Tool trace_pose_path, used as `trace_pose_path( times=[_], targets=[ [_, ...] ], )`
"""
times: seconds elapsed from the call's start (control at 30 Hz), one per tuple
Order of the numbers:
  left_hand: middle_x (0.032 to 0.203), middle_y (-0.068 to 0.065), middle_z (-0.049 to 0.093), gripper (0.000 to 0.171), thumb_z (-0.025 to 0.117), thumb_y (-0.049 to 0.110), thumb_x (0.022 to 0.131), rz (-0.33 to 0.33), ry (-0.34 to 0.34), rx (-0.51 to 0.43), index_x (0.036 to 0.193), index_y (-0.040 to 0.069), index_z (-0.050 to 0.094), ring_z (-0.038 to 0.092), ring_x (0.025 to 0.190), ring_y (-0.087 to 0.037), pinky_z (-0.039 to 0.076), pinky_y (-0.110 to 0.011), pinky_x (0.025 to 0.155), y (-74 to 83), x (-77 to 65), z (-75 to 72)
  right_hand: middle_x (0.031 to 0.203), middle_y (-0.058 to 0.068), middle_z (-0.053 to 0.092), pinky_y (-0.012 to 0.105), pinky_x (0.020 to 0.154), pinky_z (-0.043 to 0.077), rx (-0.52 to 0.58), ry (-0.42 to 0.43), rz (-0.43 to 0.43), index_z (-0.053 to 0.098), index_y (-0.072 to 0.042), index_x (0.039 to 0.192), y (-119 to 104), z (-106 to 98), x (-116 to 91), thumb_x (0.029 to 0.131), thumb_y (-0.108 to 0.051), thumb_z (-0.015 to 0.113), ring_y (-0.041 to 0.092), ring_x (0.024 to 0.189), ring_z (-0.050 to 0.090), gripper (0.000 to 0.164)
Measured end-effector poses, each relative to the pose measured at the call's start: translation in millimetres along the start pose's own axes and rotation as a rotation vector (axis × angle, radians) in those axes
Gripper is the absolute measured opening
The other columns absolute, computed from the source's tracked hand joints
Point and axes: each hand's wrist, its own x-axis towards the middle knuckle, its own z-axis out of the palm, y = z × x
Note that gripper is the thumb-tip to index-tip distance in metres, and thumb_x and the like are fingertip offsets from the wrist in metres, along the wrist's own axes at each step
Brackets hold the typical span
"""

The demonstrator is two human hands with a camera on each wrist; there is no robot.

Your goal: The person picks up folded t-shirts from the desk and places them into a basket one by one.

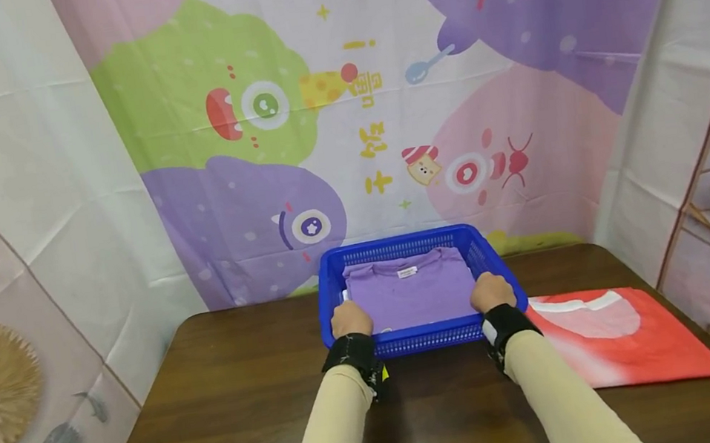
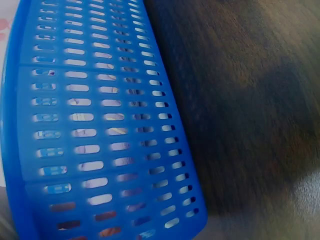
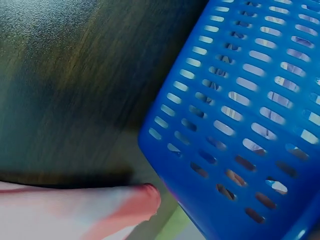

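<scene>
A blue plastic basket with slotted walls stands at the back of the brown table, in the middle of the head view. Inside lies a folded purple T-shirt, its white neck label facing up. My left hand grips the basket's near rim toward the left corner. Toward the right corner my right hand grips the same rim. Both wrist views are mostly filled by the basket wall, so the fingers themselves are hidden there. A folded red and white garment lies right of the basket.
The brown wooden table extends in front of and to the left of the basket. Behind it hangs a cartoon-printed cloth, close to the basket's far rim. Patterned curtains flank both sides.
</scene>
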Motion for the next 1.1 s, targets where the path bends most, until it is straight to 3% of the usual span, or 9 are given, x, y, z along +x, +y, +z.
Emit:
trace_pose_path(
  times=[0.2,0.53,0.77,0.93,1.1],
  targets=[
    [0.105,-0.027,0.070,0.025,0.055,0.003,0.087,0.070,0.032,-0.009,0.105,-0.005,0.069,0.068,0.097,-0.041,0.057,-0.049,0.079,4.4,-2.6,-10.5,0.125,0.037,0.056,0.057,0.095,0.049,-0.001,0.002,-0.054,0.056,0.012,0.119,4.2,-11.1,-5.4,0.086,-0.006,0.044,0.050,0.115,0.056,0.039],
    [0.111,-0.028,0.069,0.028,0.052,0.003,0.089,0.136,0.019,0.011,0.110,-0.006,0.067,0.067,0.102,-0.042,0.057,-0.050,0.082,21.5,-10.1,-43.0,0.119,0.037,0.060,0.054,0.085,0.053,-0.025,0.011,-0.131,0.059,0.013,0.113,-2.4,-41.1,-18.6,0.080,-0.006,0.052,0.048,0.106,0.061,0.039],
    [0.114,-0.027,0.068,0.029,0.051,0.004,0.090,0.114,-0.048,0.032,0.112,-0.004,0.067,0.066,0.105,-0.041,0.056,-0.051,0.084,10.3,-16.1,-46.9,0.115,0.034,0.062,0.046,0.072,0.055,-0.061,-0.032,-0.137,0.061,0.012,0.110,-0.6,-44.2,-22.8,0.079,-0.004,0.053,0.042,0.094,0.063,0.036],
    [0.113,-0.026,0.068,0.027,0.054,0.003,0.087,0.149,-0.054,0.049,0.110,-0.002,0.068,0.067,0.102,-0.040,0.057,-0.049,0.080,3.3,-15.6,-47.0,0.100,0.031,0.065,0.035,0.057,0.048,-0.065,-0.026,-0.164,0.062,0.011,0.099,2.2,-46.5,-24.9,0.074,-0.003,0.056,0.034,0.078,0.059,0.029],
    [0.110,-0.027,0.068,0.025,0.058,0.002,0.085,0.230,-0.089,0.085,0.107,-0.006,0.067,0.067,0.100,-0.039,0.057,-0.048,0.079,1.5,-19.8,-55.7,0.105,0.033,0.065,0.045,0.072,0.053,-0.102,-0.049,-0.237,0.062,0.011,0.096,2.8,-44.5,-26.7,0.075,-0.009,0.063,0.040,0.089,0.063,0.029]
  ],
)
